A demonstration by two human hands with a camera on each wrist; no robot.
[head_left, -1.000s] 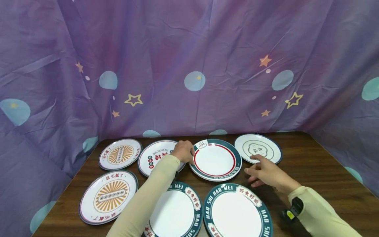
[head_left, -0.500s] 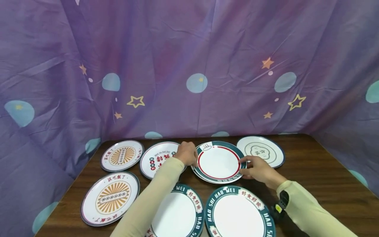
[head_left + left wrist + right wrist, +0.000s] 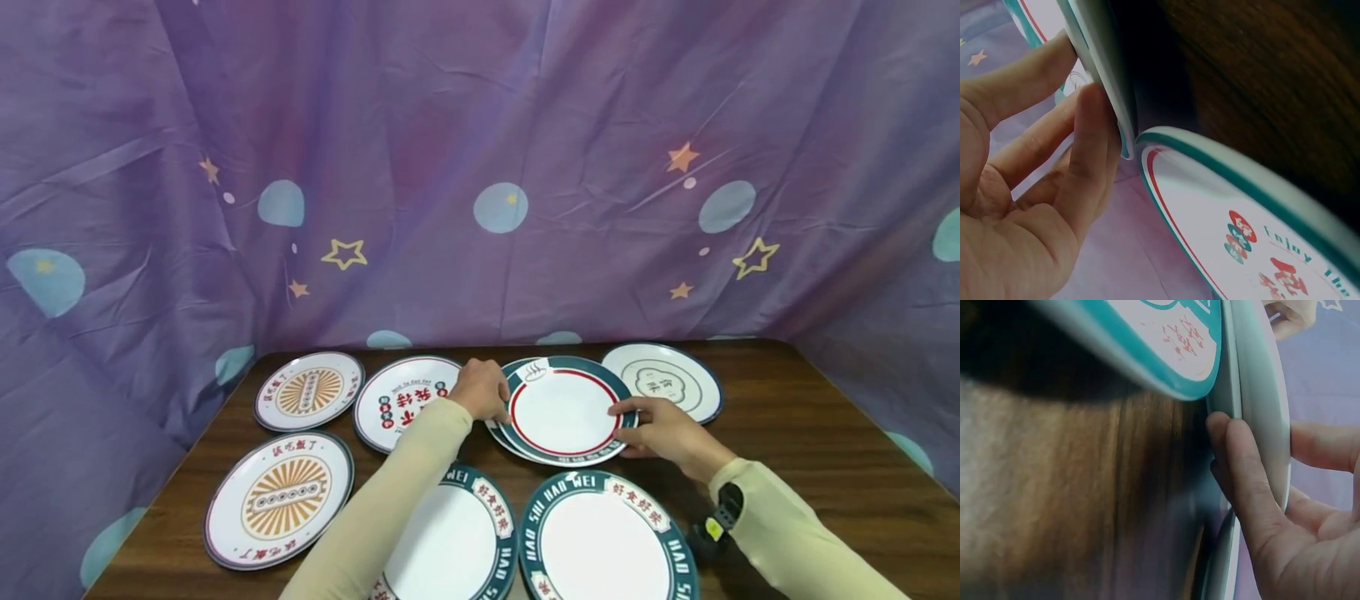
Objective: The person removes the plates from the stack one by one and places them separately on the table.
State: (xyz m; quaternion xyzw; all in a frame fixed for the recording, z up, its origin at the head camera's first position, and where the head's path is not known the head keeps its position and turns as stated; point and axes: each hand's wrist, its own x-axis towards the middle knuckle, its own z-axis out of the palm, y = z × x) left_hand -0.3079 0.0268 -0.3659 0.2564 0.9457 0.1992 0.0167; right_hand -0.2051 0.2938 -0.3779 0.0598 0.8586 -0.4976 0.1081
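Observation:
In the head view both hands are at a white plate (image 3: 564, 412) with a dark green rim and a red ring. It overlaps a matching plate (image 3: 508, 444) beneath it, whose edge shows at the left. My left hand (image 3: 478, 392) holds the upper plate's left rim; in the left wrist view the thumb (image 3: 1044, 65) and a fingertip meet at the stacked rims. The right hand (image 3: 666, 429) pinches the right rim, thumb above. From the right wrist view, its fingers (image 3: 1246, 456) reach under the plate's pale underside (image 3: 1260, 381).
Two green-rimmed plates lie in front, one (image 3: 603, 542) right and one (image 3: 450, 533) partly behind the left sleeve. Two sunburst plates, near (image 3: 285, 533) and far (image 3: 277, 400), lie left. A red-lettered plate (image 3: 386, 387) and a cloud-print plate (image 3: 697, 383) flank the held plate. A purple curtain (image 3: 420, 167) hangs behind.
My right hand has moved left onto the plate's right rim and taken hold. The upper plate has shifted right, uncovering the lower plate's left edge; the left hand has moved slightly right with it.

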